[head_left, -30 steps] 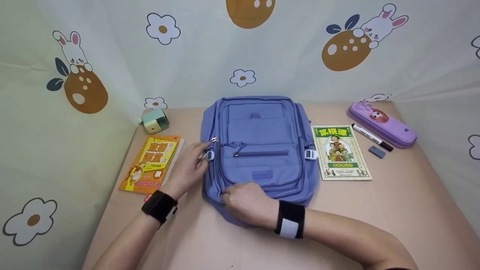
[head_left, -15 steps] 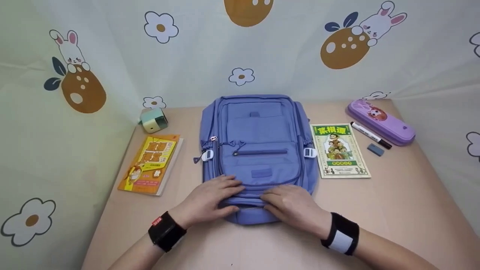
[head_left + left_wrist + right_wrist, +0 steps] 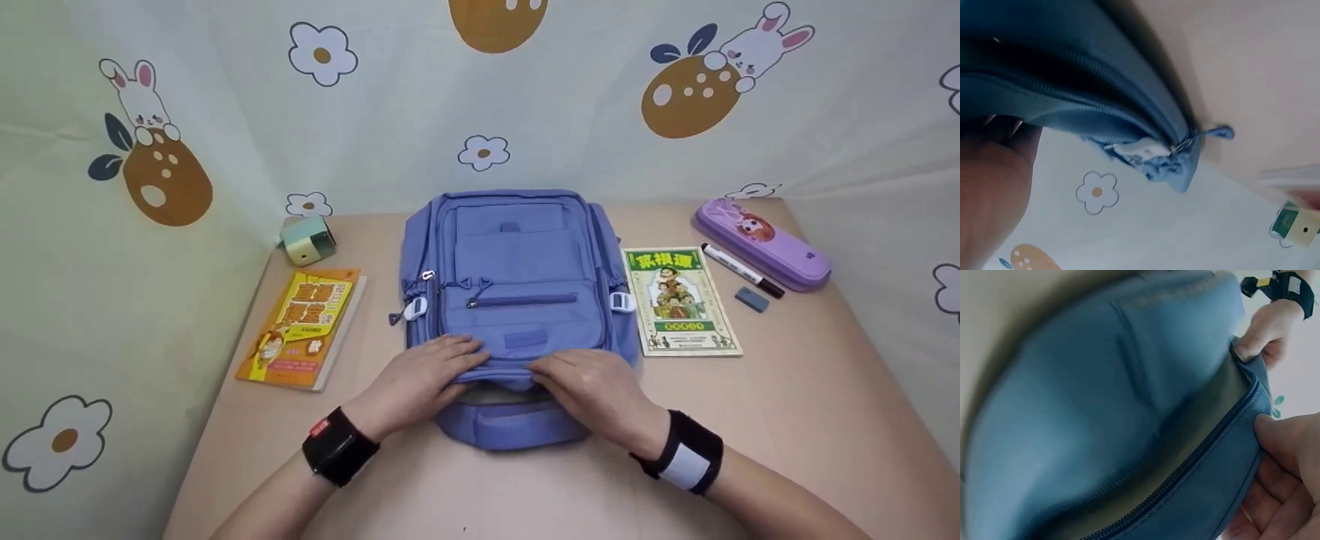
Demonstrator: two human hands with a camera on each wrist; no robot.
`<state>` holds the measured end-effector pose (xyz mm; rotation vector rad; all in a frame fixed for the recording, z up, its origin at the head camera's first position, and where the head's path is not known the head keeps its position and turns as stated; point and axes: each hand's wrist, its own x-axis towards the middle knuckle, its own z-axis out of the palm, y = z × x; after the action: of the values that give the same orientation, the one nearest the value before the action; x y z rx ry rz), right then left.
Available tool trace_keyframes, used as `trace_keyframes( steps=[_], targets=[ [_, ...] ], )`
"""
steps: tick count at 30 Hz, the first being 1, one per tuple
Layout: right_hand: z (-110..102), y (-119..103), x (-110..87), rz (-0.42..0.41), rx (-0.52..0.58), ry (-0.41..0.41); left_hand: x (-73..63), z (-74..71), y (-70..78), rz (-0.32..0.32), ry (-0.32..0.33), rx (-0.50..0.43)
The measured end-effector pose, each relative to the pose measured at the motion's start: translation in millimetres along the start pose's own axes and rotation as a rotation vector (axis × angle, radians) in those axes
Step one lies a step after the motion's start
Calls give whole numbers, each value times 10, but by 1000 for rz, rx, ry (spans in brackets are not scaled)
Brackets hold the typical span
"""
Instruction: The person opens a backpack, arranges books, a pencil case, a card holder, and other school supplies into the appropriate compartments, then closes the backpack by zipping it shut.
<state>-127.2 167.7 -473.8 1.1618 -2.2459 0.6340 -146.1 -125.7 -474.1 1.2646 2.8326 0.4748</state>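
A blue backpack (image 3: 517,259) lies on the table with its zipped front facing up. Along its near end the zipper is undone, and a gap (image 3: 495,391) shows a pale lining. My left hand (image 3: 416,382) pinches the lifted edge of the front panel near the left corner; in the right wrist view its thumb lies over the zipper edge. Farther right along the same edge, my right hand (image 3: 600,386) grips the panel, thumb on one side and curled fingers (image 3: 1278,495) on the other. The left wrist view shows the parted zipper (image 3: 1095,73) running down the bag's side.
Left of the bag lie an orange book (image 3: 300,330) and a green and cream block-shaped item (image 3: 309,241). On the right are a green-bordered book (image 3: 681,304), a purple pencil case (image 3: 765,244), a marker (image 3: 742,271) and a small blue-grey eraser (image 3: 751,299). Printed curtains enclose the table.
My left hand left the bag's left side and my right hand moved right from the near left corner. Both now hold the near edge, lifted away, so the gap has widened.
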Motion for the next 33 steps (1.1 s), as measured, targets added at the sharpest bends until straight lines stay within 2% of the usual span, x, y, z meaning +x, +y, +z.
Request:
trace_keyframes(
  steps=[6, 13, 17, 22, 24, 29, 33],
  targets=[
    [-154, 87, 143, 60, 83, 49, 162, -187, -5, -63, 127, -114],
    [-363, 303, 129, 216, 115, 11, 273, -387, -50, -191, 244, -250],
    [-437, 533, 57, 293, 147, 1, 324, -534, -104, -243, 257, -316],
    [-416, 834, -23, 436, 323, 8, 387, -647, -187, -300, 270, -403],
    [-385, 931, -36, 492, 357, 13, 413, -670, -211, -314, 278, -422],
    [-330, 1074, -13, 602, 297, 37, 469, -676, -248, -301, 282, -451],
    [-305, 1146, 54, 695, 259, 29, 451, -641, -314, -296, 244, -558]
  ],
)
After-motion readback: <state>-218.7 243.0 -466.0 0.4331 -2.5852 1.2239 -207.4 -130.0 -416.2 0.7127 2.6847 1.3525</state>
